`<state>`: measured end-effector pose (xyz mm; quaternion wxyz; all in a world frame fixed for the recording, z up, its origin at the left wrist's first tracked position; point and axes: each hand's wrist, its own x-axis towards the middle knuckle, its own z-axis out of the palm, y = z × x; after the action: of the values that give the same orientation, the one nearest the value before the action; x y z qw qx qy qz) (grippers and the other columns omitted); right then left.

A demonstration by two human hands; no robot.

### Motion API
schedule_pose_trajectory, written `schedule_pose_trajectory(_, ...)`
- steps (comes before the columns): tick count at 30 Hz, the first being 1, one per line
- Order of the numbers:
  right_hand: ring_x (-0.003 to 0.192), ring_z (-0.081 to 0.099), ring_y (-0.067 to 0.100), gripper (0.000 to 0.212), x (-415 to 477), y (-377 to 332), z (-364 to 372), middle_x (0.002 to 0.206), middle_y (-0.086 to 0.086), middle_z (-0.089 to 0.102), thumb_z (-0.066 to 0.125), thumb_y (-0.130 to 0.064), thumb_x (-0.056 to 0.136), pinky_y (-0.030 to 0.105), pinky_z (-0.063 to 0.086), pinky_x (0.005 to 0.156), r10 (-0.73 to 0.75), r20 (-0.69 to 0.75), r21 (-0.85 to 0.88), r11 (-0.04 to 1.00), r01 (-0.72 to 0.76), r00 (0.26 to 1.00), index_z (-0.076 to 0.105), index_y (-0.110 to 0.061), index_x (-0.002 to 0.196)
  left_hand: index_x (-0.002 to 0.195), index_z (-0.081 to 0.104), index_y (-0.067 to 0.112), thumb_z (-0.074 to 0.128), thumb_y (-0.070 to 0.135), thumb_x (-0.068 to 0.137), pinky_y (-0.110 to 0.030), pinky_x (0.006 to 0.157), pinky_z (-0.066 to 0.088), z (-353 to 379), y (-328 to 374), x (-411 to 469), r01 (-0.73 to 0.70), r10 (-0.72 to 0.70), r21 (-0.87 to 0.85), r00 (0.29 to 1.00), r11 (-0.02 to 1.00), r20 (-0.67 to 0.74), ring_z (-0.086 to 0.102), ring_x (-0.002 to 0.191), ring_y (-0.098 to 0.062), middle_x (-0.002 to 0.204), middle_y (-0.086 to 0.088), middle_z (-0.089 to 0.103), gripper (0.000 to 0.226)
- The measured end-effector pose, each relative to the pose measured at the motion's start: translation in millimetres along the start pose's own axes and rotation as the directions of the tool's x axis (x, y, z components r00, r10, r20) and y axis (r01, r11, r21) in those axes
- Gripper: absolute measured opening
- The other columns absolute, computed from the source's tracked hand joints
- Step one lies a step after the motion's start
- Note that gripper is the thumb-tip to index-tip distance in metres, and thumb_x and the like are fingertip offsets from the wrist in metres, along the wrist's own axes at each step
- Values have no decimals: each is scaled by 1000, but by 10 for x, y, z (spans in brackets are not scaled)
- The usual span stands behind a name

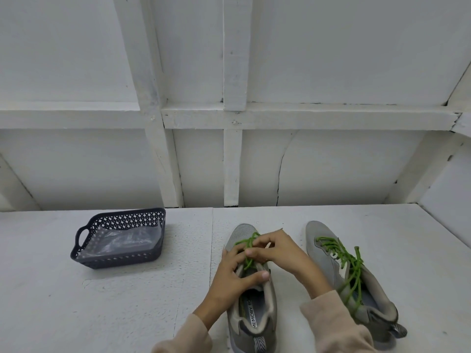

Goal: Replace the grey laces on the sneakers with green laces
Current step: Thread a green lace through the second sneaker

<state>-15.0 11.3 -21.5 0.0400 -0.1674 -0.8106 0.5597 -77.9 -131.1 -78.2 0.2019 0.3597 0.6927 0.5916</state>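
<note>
Two grey sneakers stand toe-away on the white table. The left sneaker [251, 312] carries a green lace [248, 242] across its upper eyelets. My left hand [237, 275] grips that shoe's tongue and collar, thumb across the opening. My right hand [276, 252] pinches the green lace over the eyelets. The right sneaker [328, 261] is threaded with a green lace [350, 266] whose loose ends trail into its opening.
A dark perforated plastic basket [81, 248] with clear plastic inside sits at the left of the table. A white framed wall rises just behind the table's far edge.
</note>
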Motion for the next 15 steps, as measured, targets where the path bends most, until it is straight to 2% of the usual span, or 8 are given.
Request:
schedule_pose_trajectory(2, 52, 51, 1, 7, -22, -53, 38, 62, -1, 60, 77, -11, 80, 16, 42, 57, -31, 28, 118, 993, 28, 999, 73, -7, 77, 106, 70, 44, 79, 60, 64, -44, 111, 37, 9, -26, -5, 17, -17, -5, 1000, 1000, -17, 42, 132, -10, 135, 11, 49, 46)
schedule_pose_trajectory(3, 50, 47, 2, 9, -25, -71, 52, 57, -3, 56, 76, -8, 81, 15, 39, 54, -44, 30, 160, 986, 39, 999, 71, -9, 73, 106, 71, 41, 79, 60, 63, -43, 112, 37, 11, -49, -4, 21, -21, -4, 999, 1000, -26, 42, 133, -11, 136, 9, 48, 48)
schedule_pose_trajectory(6, 50, 41, 11, 15, -27, -115, 87, 55, 4, 49, 77, -8, 80, 20, 35, 51, -51, 13, 212, 976, 47, 999, 67, -8, 68, 107, 72, 34, 79, 59, 62, -34, 113, 36, 7, -82, 1, 27, -26, 23, 999, 999, -28, 40, 133, -7, 138, 9, 46, 52)
schedule_pose_trajectory(10, 47, 45, 18, 17, -48, -239, 97, 55, 13, 55, 77, -3, 77, 25, 37, 50, -51, -42, 258, 964, 60, 998, 68, -7, 63, 90, 73, 45, 80, 54, 59, -11, 105, 34, 11, -54, 6, -6, 7, 10, 1000, 1000, -17, 39, 130, 5, 135, 20, 45, 33)
schedule_pose_trajectory(11, 45, 47, 18, 17, -59, -295, 90, 54, 13, 56, 76, 0, 77, 25, 39, 49, -65, -56, 290, 954, 78, 996, 68, -6, 63, 91, 73, 44, 81, 53, 59, -10, 105, 32, 13, -53, 10, -13, 13, 14, 1000, 1000, -15, 38, 130, 6, 137, 20, 44, 34)
schedule_pose_trajectory(13, 43, 51, 18, 9, -84, -450, 63, 53, 13, 57, 74, 4, 76, 25, 43, 47, -110, -81, 362, 923, 132, 991, 67, 5, 70, 98, 71, 43, 82, 54, 59, -18, 111, 31, 17, -77, 15, -22, 23, 33, 1000, 999, -18, 35, 134, 3, 142, 18, 40, 42)
schedule_pose_trajectory(15, 44, 53, 17, 15, -113, -649, -1, 55, 12, 58, 73, 3, 74, 24, 44, 45, -164, -105, 439, 877, 194, 981, 63, 14, 76, 114, 63, 42, 84, 58, 57, -27, 115, 30, 13, -106, 15, -13, 15, 48, 999, 999, -39, 32, 138, 0, 146, 15, 37, 62)
